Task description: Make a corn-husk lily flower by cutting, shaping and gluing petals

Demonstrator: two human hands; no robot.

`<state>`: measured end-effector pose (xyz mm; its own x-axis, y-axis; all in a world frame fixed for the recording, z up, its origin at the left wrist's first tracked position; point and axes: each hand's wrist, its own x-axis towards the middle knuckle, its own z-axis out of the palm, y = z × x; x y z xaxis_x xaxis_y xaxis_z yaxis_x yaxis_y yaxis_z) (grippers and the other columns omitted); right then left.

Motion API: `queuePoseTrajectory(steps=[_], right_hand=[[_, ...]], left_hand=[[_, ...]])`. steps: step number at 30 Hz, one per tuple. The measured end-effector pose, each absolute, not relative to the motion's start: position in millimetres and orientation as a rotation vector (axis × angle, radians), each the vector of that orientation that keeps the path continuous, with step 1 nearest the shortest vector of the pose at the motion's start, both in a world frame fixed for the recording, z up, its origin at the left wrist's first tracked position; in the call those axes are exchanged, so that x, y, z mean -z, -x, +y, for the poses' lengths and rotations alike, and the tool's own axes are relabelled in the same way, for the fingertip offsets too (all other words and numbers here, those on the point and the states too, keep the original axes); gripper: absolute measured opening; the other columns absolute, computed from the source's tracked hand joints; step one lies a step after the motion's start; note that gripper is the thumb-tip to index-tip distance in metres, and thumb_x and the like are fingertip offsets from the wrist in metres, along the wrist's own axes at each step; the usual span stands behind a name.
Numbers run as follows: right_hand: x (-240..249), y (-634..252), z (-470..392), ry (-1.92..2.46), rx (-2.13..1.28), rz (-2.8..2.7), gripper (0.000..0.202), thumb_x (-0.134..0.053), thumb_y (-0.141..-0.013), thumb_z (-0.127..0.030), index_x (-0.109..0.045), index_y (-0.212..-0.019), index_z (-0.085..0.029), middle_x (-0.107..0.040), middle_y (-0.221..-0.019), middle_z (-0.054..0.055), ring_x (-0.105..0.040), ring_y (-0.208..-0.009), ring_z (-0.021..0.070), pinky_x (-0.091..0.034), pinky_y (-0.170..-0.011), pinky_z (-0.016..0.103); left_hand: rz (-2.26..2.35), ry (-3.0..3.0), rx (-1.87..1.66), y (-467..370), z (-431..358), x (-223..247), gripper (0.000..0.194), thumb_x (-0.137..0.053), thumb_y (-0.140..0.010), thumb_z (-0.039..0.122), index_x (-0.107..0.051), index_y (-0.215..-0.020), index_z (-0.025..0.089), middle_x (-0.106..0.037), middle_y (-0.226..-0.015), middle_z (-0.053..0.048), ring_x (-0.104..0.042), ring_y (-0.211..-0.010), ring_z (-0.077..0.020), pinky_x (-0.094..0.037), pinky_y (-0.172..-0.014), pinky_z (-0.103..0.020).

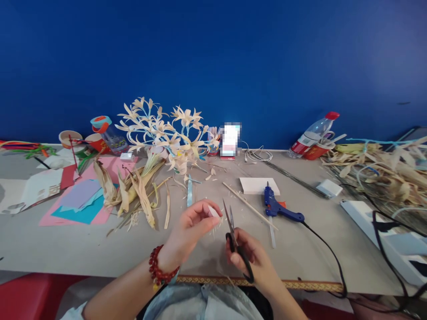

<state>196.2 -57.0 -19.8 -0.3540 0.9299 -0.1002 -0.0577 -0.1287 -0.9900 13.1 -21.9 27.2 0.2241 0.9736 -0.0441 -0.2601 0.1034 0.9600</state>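
Observation:
My left hand, with a red bead bracelet at the wrist, pinches a small pale petal-like piece between thumb and fingers. Black-handled scissors are gripped in my right hand, their blades a little apart and pointing up, just right of the pale piece and not touching it. Tiny light trimmings lie on the table beneath. Beyond my hands stands a bunch of cream husk flowers on light blue stems. Dried corn husks lie to the left of my left hand.
A blue glue gun lies on the right, its black cord running to the table edge. Near it are a wooden stick and a white block. Coloured paper lies left; a bottle, a power strip and a husk pile are right.

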Motion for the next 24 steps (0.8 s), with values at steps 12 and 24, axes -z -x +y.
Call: queuePoseTrajectory(steps=[12, 24], right_hand=[[22.4, -191.1, -64.1, 1.039, -1.703, -1.283, 0.056, -0.072, -0.067, -0.070, -0.049, -0.072, -0.019, -0.046, -0.061, -0.005, -0.040, -0.053, 0.0096, -0.030, -0.050, 0.021], [30.7, -178.6, -65.9, 0.948, -1.743, -1.134, 0.054, -0.073, -0.068, -0.066, -0.047, -0.073, -0.020, -0.049, -0.060, -0.004, -0.042, -0.048, 0.0084, -0.035, -0.048, 0.020]], left_hand=[[0.809, -0.918, -1.152, -22.4, -22.6, -28.0, 0.009, -0.067, -0.082, 0.020, -0.062, -0.074, 0.018, -0.061, -0.089, -0.002, -0.055, -0.083, -0.0148, -0.044, -0.081, -0.027], [0.771, -0.677, -1.304, -38.6, -30.3, -18.4, 0.010, -0.066, -0.083, 0.015, -0.063, -0.074, 0.018, -0.060, -0.091, 0.000, -0.053, -0.082, -0.0117, -0.043, -0.080, -0.024]])
